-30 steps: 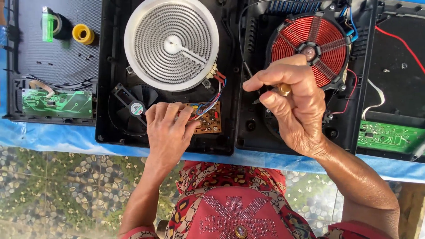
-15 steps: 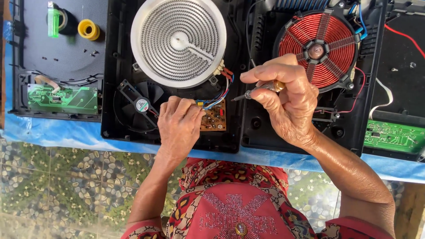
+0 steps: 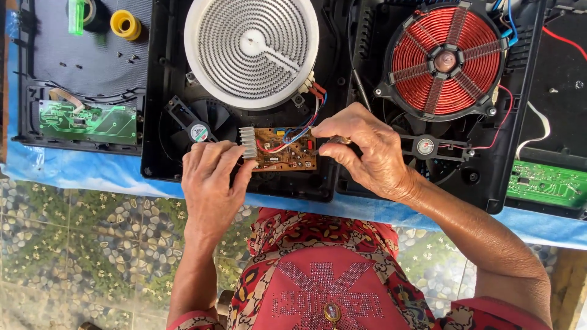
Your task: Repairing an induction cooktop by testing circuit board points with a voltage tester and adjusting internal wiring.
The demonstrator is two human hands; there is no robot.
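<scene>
A brown circuit board (image 3: 284,156) with a silver heat sink (image 3: 247,142) and coloured wires lies in the open black housing (image 3: 162,91) below a white round heating coil (image 3: 252,49). My left hand (image 3: 211,180) lies flat on the housing, its fingertips touching the heat sink at the board's left end. My right hand (image 3: 370,153) pinches a small screwdriver with an amber handle (image 3: 342,140) at the board's right edge; its tip is hidden by my fingers.
A second open housing with a red copper coil (image 3: 446,61) sits to the right, a black fan (image 3: 202,125) left of the board. Green boards lie at far left (image 3: 88,121) and far right (image 3: 544,183). A yellow tape roll (image 3: 125,24) is top left. Blue cloth (image 3: 79,171) covers the table edge.
My right hand came down and left from the red coil to the brown board's right edge with the screwdriver. My left hand slid left off the board, uncovering it.
</scene>
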